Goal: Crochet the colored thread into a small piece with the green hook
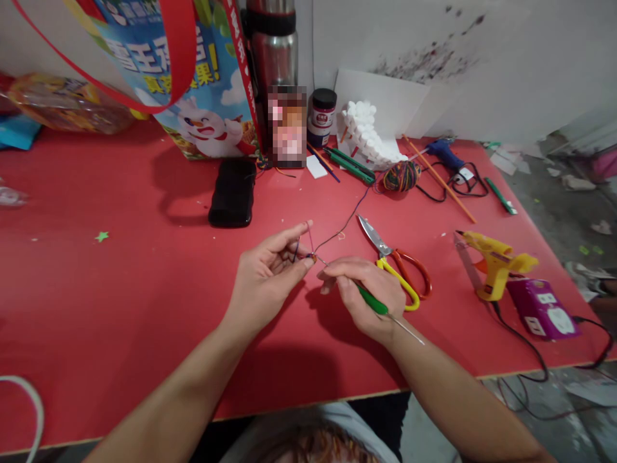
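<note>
Near the middle of the red table [144, 289], my left hand [272, 270] pinches a small dark piece of yarn work [312, 257], with a strand looped over its raised index finger. My right hand [369, 292] is closed around the green handle [371, 299] of a thin metal hook, whose tip meets the yarn work at my left fingertips. From there a dark strand [348, 222] runs up to a multicoloured yarn ball [402, 176] at the back. Scissors [378, 239] with red and yellow handles lie just beyond my right hand.
A black phone [232, 193] lies behind my left hand. Along the back stand a colourful bag [207, 96], a steel bottle [276, 54], a jar [322, 119] and a white curved model [369, 135]. A yellow glue gun [496, 260] and a purple box [544, 308] sit right.
</note>
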Demonstrator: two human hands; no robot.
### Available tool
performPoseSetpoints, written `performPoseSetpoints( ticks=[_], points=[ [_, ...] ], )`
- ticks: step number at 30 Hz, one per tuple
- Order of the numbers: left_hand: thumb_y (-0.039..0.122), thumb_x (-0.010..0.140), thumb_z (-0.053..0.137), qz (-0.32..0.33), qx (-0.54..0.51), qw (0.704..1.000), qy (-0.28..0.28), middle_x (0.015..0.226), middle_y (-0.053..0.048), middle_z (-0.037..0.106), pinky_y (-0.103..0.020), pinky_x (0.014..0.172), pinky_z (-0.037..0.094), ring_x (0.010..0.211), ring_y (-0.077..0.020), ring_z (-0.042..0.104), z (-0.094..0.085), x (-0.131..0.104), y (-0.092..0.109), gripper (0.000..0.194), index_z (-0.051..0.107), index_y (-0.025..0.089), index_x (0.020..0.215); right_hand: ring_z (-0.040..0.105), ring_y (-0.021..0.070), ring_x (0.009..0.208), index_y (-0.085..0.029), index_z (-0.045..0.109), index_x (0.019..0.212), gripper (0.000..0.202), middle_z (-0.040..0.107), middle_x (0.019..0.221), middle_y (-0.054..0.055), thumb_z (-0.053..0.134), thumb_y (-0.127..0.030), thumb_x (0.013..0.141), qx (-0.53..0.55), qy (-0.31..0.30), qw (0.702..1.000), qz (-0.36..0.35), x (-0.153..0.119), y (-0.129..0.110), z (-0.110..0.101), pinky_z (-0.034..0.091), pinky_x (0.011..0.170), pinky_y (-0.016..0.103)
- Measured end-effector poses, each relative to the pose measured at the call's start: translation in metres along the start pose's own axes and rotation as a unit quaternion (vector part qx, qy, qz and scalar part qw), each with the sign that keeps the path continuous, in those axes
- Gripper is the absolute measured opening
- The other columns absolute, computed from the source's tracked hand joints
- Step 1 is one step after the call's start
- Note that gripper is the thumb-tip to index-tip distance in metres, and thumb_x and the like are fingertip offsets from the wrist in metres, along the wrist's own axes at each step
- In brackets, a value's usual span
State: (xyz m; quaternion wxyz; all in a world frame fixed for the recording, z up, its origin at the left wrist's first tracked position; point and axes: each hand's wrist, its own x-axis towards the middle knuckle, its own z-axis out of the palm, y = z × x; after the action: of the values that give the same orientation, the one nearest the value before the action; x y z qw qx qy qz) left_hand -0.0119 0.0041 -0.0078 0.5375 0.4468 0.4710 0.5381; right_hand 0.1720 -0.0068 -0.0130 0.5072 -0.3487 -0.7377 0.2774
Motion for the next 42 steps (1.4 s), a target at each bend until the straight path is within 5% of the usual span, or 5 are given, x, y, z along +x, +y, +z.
performPoseSetpoints(
  ticks=[13,21,27,33,42],
  points=[
    [0.013,0.089,0.07,0.107,0.145,0.983,-0.03,0.098,-0.004,0.069,-0.027,0.077,0.056,0.085,-0.0137,0.066,-0.003,-0.004,-0.004,0.05,0.069,0.025,0.138,0.074,0.0136,0.074,-0.019,0.071,0.101,0.022,0.077,0.08,0.004,0.054,-0.006,0.096,-0.021,-0.023,0.999,-0.008,0.004,-0.004,-0.003,0.062,0.075,0.027],
    [0.006,0.094,0.052,0.338,0.438,0.831,-0.059,0.096,-0.009,0.071,-0.033,0.077,0.054,0.084,-0.0203,0.065,-0.002,-0.005,-0.006,0.051,0.062,0.016,0.143,0.076,0.0185,0.088,-0.016,0.067,0.107,0.02,0.078,0.092,0.009,0.053,-0.009,0.095,-0.125,-0.071,0.985,-0.097,0.001,0.005,-0.004,0.063,0.083,0.031],
    [0.008,0.092,0.05,0.353,0.485,0.797,-0.073,0.094,-0.013,0.07,-0.035,0.072,0.051,0.082,-0.0252,0.063,-0.001,-0.005,-0.014,0.056,0.058,0.014,0.148,0.07,0.026,0.073,-0.011,0.064,0.108,0.02,0.074,0.085,0.014,0.049,-0.01,0.095,-0.282,-0.134,0.935,-0.169,-0.002,-0.001,0.004,0.061,0.065,0.04],
    [0.01,0.092,0.055,0.313,0.442,0.839,-0.054,0.096,-0.012,0.071,-0.037,0.079,0.052,0.086,-0.0246,0.064,0.002,-0.006,-0.014,0.052,0.066,0.02,0.142,0.073,0.0246,0.079,-0.013,0.061,0.112,0.021,0.076,0.089,0.013,0.05,-0.009,0.095,-0.256,-0.089,0.954,-0.13,-0.004,-0.001,0.006,0.063,0.071,0.037],
    [0.016,0.079,0.079,0.019,0.076,0.997,0.009,0.088,-0.003,0.07,-0.024,0.069,0.056,0.076,-0.0126,0.065,0.005,-0.001,-0.003,0.054,0.072,0.019,0.132,0.075,0.0248,0.099,-0.018,0.059,0.128,0.034,0.076,0.104,0.014,0.054,-0.01,0.095,-0.145,-0.076,0.976,-0.142,-0.005,0.01,0.002,0.066,0.087,0.04]
  ],
)
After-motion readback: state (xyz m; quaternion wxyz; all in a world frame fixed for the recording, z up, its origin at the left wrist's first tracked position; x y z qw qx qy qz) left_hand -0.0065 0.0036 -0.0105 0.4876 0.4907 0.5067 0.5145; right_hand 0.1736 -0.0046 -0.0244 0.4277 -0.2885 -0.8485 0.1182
